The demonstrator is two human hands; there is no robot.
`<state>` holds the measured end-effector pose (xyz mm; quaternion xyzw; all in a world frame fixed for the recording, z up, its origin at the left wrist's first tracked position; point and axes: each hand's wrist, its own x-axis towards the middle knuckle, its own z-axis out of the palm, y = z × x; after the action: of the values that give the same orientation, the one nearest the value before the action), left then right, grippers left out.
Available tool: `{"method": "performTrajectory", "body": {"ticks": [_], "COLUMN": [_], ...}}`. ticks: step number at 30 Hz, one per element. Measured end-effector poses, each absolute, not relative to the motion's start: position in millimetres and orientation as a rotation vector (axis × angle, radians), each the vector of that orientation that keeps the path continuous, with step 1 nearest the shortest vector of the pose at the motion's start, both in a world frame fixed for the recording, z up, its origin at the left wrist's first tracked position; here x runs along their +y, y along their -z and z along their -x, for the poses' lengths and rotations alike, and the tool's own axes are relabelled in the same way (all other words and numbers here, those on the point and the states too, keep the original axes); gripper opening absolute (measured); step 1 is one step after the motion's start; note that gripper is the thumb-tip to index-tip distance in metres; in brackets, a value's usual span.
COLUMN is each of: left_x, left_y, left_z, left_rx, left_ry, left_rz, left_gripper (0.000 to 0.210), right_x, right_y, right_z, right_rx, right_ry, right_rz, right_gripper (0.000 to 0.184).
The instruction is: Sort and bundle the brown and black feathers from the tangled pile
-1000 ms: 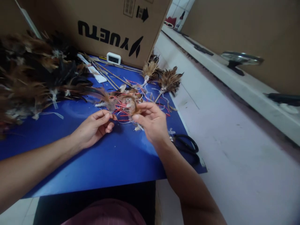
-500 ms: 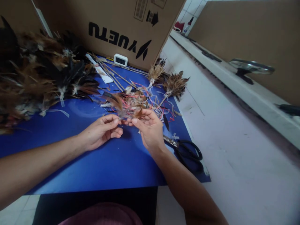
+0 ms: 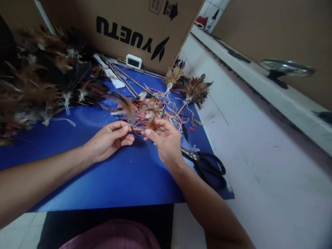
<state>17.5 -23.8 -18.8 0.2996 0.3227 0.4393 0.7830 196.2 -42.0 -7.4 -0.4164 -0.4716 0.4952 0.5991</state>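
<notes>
My left hand (image 3: 110,140) pinches the base of a long brown and dark feather (image 3: 127,108) between thumb and fingertips. Close beside it, my right hand (image 3: 167,140) is closed on a smaller brown feather (image 3: 151,121). Something thin and pale spans the small gap between the two hands; I cannot make out whether it is quill or thread. Just behind the hands lies a tangled pile of red and white strings (image 3: 166,110) mixed with loose feathers. Black-handled scissors (image 3: 207,166) rest by my right wrist, their blades partly hidden.
Bundles of dark and brown feathers (image 3: 52,79) heap up at the left. Two tied feather bunches (image 3: 195,90) lie at the right edge of the blue table (image 3: 109,186). Thin sticks (image 3: 127,83) and a white digital clock (image 3: 134,61) sit before a cardboard box (image 3: 77,20).
My hands have drawn slightly apart, widening the gap between the fingertips. Both still hold the feathers. The view has shifted a little.
</notes>
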Motion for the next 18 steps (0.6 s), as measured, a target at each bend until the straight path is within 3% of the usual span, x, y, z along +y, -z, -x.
{"method": "performTrajectory", "body": {"ticks": [8, 18], "left_x": [-25.4, -23.0], "left_y": [15.4, 14.6], "left_z": [-20.5, -17.9], "left_rx": [0.733, 0.718], "left_ry": [-0.923, -0.972], "left_rz": [-0.709, -0.706], "left_gripper": [0.017, 0.012], "right_x": [-42.7, -39.0], "right_y": [7.3, 5.6], "right_z": [-194.9, -204.5], "right_rx": [-1.098, -1.089], "right_ry": [-1.177, -1.080], "right_rz": [0.987, 1.060], "right_gripper": [0.032, 0.017]}}
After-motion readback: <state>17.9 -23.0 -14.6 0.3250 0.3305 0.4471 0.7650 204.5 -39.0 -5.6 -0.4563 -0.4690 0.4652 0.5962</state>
